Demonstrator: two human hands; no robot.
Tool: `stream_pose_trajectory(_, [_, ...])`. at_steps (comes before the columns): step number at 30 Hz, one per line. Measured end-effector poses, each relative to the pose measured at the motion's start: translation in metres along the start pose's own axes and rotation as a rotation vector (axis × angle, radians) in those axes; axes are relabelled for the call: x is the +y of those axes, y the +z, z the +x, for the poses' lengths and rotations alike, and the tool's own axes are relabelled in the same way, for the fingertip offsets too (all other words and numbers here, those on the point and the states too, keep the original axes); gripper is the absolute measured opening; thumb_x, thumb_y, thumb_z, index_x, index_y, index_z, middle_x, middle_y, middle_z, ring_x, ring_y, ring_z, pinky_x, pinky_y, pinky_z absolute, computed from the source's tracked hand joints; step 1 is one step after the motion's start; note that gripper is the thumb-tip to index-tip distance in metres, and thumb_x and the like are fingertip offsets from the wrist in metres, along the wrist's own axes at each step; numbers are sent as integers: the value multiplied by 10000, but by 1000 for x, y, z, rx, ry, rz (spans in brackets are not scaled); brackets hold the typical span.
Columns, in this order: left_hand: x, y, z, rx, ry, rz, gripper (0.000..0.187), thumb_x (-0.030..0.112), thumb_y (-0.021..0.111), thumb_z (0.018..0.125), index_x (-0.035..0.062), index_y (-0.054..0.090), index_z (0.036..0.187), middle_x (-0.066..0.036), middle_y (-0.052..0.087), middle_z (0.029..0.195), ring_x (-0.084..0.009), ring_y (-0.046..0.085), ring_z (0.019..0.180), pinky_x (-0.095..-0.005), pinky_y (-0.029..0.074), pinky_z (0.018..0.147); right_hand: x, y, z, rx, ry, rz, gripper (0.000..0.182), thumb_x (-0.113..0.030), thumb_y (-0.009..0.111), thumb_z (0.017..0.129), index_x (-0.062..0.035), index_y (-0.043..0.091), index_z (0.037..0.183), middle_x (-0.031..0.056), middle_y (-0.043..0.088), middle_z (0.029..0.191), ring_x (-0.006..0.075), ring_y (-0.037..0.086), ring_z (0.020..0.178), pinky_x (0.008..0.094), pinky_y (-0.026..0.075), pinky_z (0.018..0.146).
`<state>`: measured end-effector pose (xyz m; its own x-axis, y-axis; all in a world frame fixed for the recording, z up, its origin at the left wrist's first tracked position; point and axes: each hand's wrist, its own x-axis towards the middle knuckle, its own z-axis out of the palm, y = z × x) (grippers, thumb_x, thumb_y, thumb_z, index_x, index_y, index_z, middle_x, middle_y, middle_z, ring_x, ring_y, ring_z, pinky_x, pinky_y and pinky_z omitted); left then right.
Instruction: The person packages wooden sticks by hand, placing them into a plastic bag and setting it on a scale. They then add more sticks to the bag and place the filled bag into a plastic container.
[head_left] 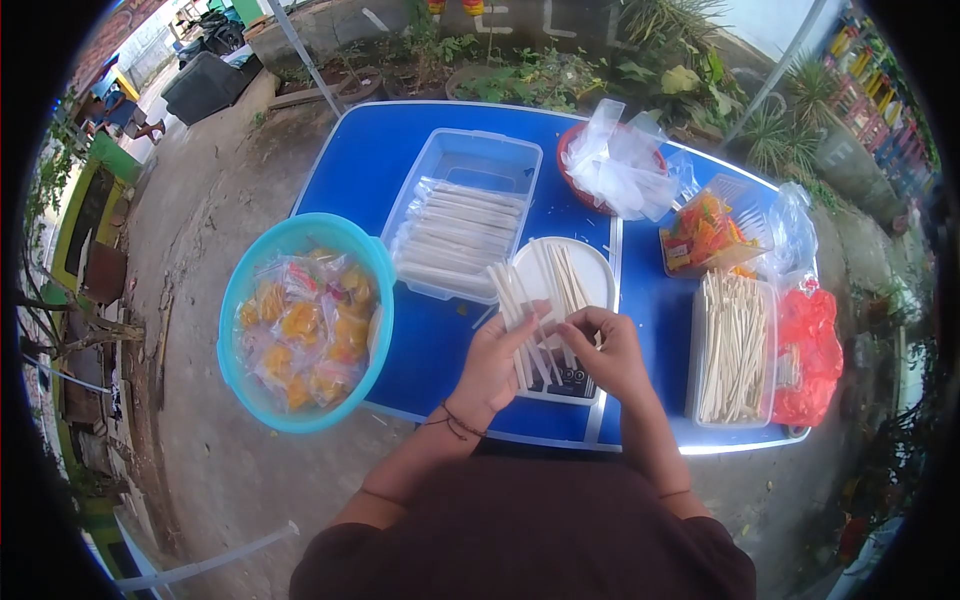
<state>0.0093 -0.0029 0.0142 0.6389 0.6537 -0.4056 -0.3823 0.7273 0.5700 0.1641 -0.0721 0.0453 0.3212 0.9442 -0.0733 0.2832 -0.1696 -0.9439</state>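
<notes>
My left hand [490, 362] is closed around a few pale wooden sticks [513, 300], which seem to be in a clear plastic sleeve. Close beside it, my right hand [605, 348] has thumb and fingers pinched together; what they grip is too small to make out. More wooden sticks [565, 275] lie on a white kitchen scale [597, 268] with a dark panel, under and behind my hands. Just beyond to the left, a clear plastic tub [480, 150] holds several wrapped bundles of sticks [465, 215].
A turquoise basin [232, 335] with bagged orange snacks is at the left. On the blue table [400, 345] stand a box of loose sticks [735, 345], a red bag [808, 350], a basket of orange packets [708, 235] and a red bowl with plastic bags [620, 165].
</notes>
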Motion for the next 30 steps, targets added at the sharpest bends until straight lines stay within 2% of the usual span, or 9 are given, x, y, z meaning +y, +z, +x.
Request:
stream_pose_trajectory(4, [5, 1, 0, -46, 45, -12, 263, 92, 494, 997, -15, 520, 1236, -173, 531, 1350, -319, 563, 1198, -510, 556, 914, 5, -10, 8, 143, -26, -317, 130, -123, 704, 827, -1, 697, 873, 85, 681, 707, 133, 567, 573, 283, 443, 552])
stream_pose_trajectory(5, [6, 1, 0, -51, 40, -5, 263, 91, 488, 999, -16, 516, 1237, -176, 530, 1348, -329, 556, 1207, -523, 553, 920, 7, -9, 10, 254, -197, -454, 138, -146, 720, 795, -23, 714, 858, 106, 689, 735, 204, 593, 631, 315, 461, 604])
stream_pose_trajectory(8, [8, 3, -2, -83, 18, -11, 274, 98, 492, 1000, -15, 516, 1248, -173, 537, 1341, -310, 556, 1208, -497, 552, 925, -4, -9, 9, 298, -203, -349, 145, -162, 728, 793, -28, 727, 848, 109, 689, 744, 225, 606, 686, 326, 468, 644])
stream_pose_trajectory(11, [6, 3, -1, -76, -5, 22, 295, 111, 510, 998, -10, 526, 1267, -160, 549, 1336, -256, 573, 1183, -422, 543, 931, -7, -5, 1, 3, -131, -150, 155, -164, 731, 793, -21, 726, 852, 118, 686, 747, 245, 606, 667, 345, 472, 635])
stream_pose_trajectory(14, [0, 0, 2, -95, 3, 43, 323, 120, 529, 993, -8, 530, 1290, -147, 559, 1336, -206, 591, 1142, -352, 524, 939, -3, 8, -3, -48, -127, -191, 163, -159, 732, 798, -9, 720, 860, 116, 688, 740, 235, 593, 621, 354, 471, 608])
stream_pose_trajectory(15, [-2, -1, 3, -109, 10, 44, 332, 122, 535, 992, -7, 530, 1298, -143, 561, 1336, -191, 598, 1127, -331, 516, 941, -3, 10, -3, -59, -110, -181, 164, -142, 718, 820, 16, 710, 866, 117, 672, 699, 185, 567, 564, 322, 460, 570])
stream_pose_trajectory(21, [3, 2, -3, -125, -58, 64, 349, 166, 471, 1022, -11, 515, 1320, -142, 564, 1334, -194, 598, 1127, -329, 505, 957, 0, 11, -3, -117, 26, 5, 170, -130, 697, 860, 38, 698, 840, 66, 634, 636, 57, 507, 556, 265, 422, 523])
stream_pose_trajectory(24, [2, -1, 0, -153, -34, 10, 351, 184, 447, 1030, -12, 507, 1315, -139, 548, 1349, -220, 593, 1147, -377, 520, 951, 2, 8, -1, -72, -25, 72, 177, -138, 702, 857, 37, 695, 831, 40, 623, 628, 42, 482, 558, 261, 398, 501])
stream_pose_trajectory(30, [4, -3, 0, -67, 38, 6, 323, 197, 433, 1031, 0, 495, 1279, -162, 491, 1386, -312, 526, 1243, -531, 528, 936, 6, -9, 11, 61, -39, -102, 192, -147, 718, 840, 42, 697, 823, 43, 608, 603, 40, 445, 543, 249, 357, 482])
